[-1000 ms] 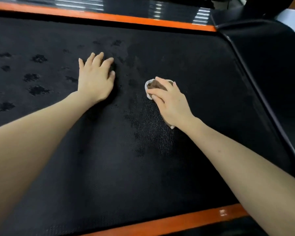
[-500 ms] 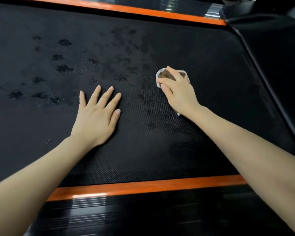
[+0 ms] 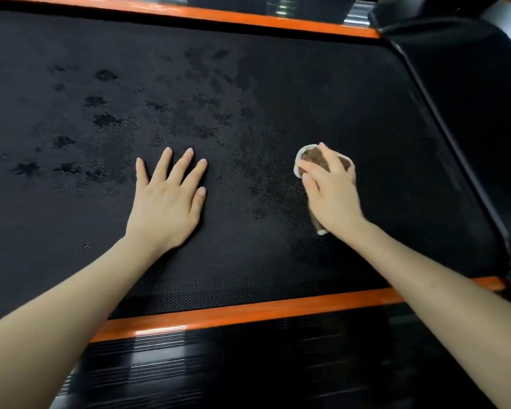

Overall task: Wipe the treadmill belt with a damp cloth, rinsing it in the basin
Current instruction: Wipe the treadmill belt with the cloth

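Starting at the left end of the treadmill belt (image 3: 278, 84), dark wet spots (image 3: 105, 119) lie scattered toward its far edge. The left hand (image 3: 167, 199) lies flat and open on the belt, fingers spread. Compared with a second ago, it has drawn back from these spots toward the near orange strip (image 3: 248, 308). Between the hands the belt looks darker and damp. The right hand (image 3: 332, 196) grips the bunched brown cloth (image 3: 311, 159) and presses it on the belt, and it has slid toward the right end. I judge that the wiping advances rightward, while the spotted left part remains. No basin is in view, so its content cannot be told.
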The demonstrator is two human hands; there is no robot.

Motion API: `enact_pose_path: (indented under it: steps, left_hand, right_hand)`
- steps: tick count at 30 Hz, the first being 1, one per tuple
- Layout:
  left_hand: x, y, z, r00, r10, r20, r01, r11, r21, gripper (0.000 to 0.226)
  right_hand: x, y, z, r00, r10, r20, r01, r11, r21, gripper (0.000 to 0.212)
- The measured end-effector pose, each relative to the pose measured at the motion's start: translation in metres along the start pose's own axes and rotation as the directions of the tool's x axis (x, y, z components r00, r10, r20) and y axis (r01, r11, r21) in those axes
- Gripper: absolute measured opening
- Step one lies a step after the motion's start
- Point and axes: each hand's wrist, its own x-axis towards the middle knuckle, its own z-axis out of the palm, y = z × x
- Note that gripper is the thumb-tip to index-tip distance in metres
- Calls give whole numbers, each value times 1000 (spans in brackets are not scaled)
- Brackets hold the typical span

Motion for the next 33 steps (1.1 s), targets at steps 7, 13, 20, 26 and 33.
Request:
enact_pose_path:
  steps: [7,13,20,26,33]
  left_hand:
    - [-2,-5,-2,1000,21,5,-21,999,-24,64]
    - [-2,-4,-1,1000,13,-3,-13,1000,-27,64]
    - [-1,-5,1,1000,16,-3,-16,999,-36,53]
    - [-1,-12,-2,999,42,-1,-42,997,-69,65]
    - [-1,-6,-2,1000,16,9,-15,998,-68,67]
  right_hand:
    - [-44,-62,26,877,-433,209,404,900,165,35]
    - [-54,18,-15,914,-284,290,256,958,130,42]
    - [-75,-67,13,740,-568,360,499,823,272,42]
    - [-61,-3,-12,652,-622,434,545,782,302,37]
    - [-60,-1,-8,904,-350,245,299,927,225,40]
